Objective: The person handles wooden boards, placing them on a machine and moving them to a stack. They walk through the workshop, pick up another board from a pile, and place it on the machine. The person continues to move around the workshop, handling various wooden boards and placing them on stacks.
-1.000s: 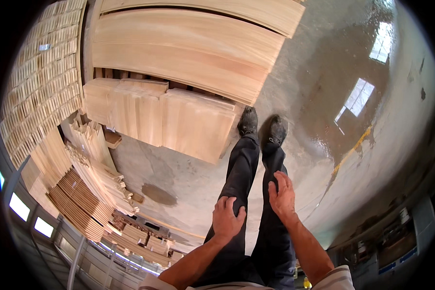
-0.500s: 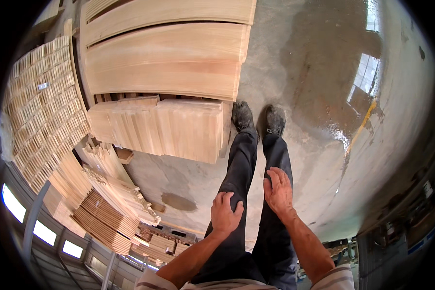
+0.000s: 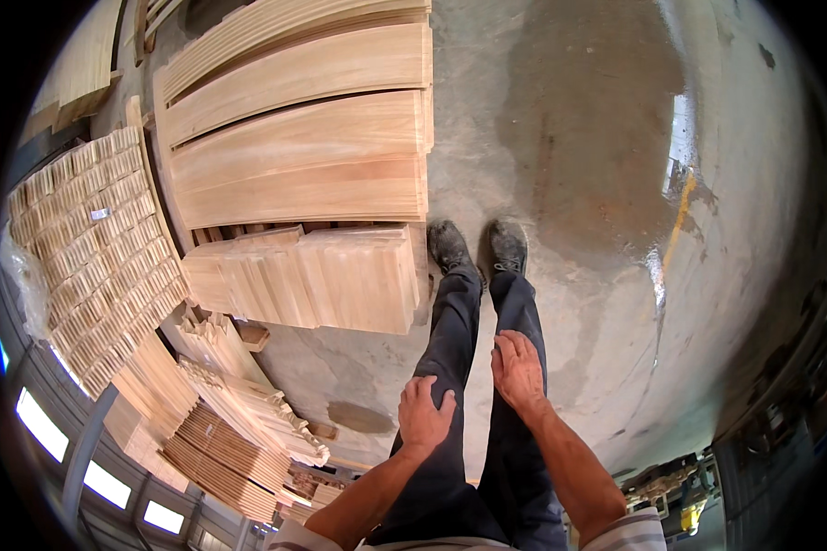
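Left hand [image 3: 423,413] and right hand [image 3: 518,369] flat on dark trouser legs [image 3: 450,349], fingers loosely spread, holding nothing, pale plank stacks [image 3: 303,138] nearby

1 label seen: small white rectangular tag [image 3: 99,213] lying on the end faces of the stacked square-section timber at far left. Clear plastic wrapping [image 3: 29,280] bunched at that stack's left edge. 0 signs, 0 screens.
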Demonstrator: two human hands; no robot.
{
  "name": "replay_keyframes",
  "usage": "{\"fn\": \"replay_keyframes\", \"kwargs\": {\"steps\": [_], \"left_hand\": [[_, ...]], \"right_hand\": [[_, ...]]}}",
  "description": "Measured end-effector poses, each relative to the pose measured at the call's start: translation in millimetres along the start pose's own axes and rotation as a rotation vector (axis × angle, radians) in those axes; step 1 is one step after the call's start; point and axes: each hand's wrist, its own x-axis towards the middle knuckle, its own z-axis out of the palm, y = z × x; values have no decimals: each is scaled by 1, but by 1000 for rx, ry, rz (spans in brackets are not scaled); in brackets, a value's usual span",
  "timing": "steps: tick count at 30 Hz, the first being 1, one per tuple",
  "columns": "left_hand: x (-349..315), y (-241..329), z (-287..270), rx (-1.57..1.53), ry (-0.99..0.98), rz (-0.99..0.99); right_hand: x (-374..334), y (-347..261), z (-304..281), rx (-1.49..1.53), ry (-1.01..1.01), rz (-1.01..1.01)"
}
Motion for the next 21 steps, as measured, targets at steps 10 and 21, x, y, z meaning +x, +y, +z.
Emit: {"fn": "replay_keyframes", "kwargs": {"steps": [10, 21], "left_hand": [[-19, 11, -11, -108, 2, -138], [-93, 16, -79, -548, -39, -213]], "right_hand": [[-65, 14, -89, 160, 227, 411], [-120, 14, -178, 455, 193, 483]]}}
